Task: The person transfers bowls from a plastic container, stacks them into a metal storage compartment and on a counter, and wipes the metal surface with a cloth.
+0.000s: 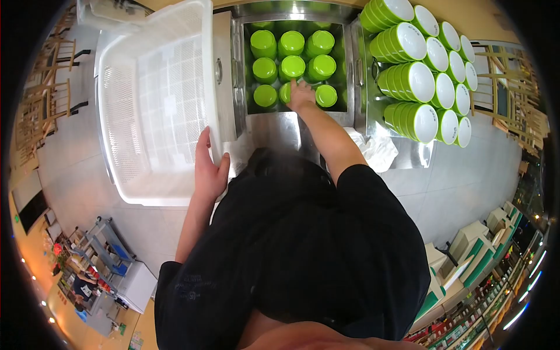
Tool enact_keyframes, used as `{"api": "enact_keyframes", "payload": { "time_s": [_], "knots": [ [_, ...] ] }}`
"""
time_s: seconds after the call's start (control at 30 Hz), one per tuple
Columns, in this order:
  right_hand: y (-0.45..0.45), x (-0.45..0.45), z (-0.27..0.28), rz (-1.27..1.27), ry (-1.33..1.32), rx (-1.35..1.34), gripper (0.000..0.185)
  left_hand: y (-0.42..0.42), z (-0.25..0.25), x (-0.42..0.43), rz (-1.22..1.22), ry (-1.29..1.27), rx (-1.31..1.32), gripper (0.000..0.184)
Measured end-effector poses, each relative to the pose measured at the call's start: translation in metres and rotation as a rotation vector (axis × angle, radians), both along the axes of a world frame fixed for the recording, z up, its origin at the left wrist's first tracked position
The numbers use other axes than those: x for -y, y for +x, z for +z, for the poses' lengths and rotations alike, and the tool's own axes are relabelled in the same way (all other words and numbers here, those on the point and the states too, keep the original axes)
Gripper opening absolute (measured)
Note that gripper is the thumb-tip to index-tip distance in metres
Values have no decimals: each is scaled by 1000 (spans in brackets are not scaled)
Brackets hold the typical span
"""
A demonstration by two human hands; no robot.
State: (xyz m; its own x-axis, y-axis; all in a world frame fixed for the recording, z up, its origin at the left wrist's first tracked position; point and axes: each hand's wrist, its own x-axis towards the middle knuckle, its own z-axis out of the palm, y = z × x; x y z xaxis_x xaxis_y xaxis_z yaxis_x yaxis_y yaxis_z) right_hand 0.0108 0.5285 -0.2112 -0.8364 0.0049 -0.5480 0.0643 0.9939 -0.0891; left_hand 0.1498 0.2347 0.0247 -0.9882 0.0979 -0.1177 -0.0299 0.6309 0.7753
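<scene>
My right hand (303,95) reaches into an open steel compartment (238,70) and closes round a green cup (284,93) in the front row, middle column. That cup is partly covered by my fingers. More green cups (291,42) stand upside down around it in rows, bases up. On the left, my left hand (210,175) grips the near right rim of a big white perforated plastic basket (208,76), thumb on one side and fingers on the other. No cups show inside the basket.
Several nested stacks of green cups with white insides (421,81) lie on their sides at the right. A crumpled white plastic bag (379,153) lies below them. Wooden chairs (507,87) stand beyond, and a grey cart (111,248) is at the lower left.
</scene>
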Motion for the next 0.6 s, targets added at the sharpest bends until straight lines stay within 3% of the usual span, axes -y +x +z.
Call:
{"api": "enact_keyframes", "payload": {
  "time_s": [0.13,0.2,0.23,0.3,0.33,0.6],
  "knots": [
    [24,-11,-6,-43,-73,-177,78,-4,2,-3,-2,-5,-14,74],
    [43,-20,-1,-42,-292,-521,58,-5,3,-5,-11,1,-18,75],
    [52,-25,3,-55,-277,-529,58,-6,3,-6,8,-11,-11,75],
    [76,-33,14,6,-601,-743,45,-6,1,-7,6,-9,-7,75],
    [88,-34,21,6,-619,-776,33,-6,-2,-7,4,-7,-19,75],
    [190,-37,42,-165,-704,-516,21,-4,9,-13,-3,19,-29,77]
  ]
}}
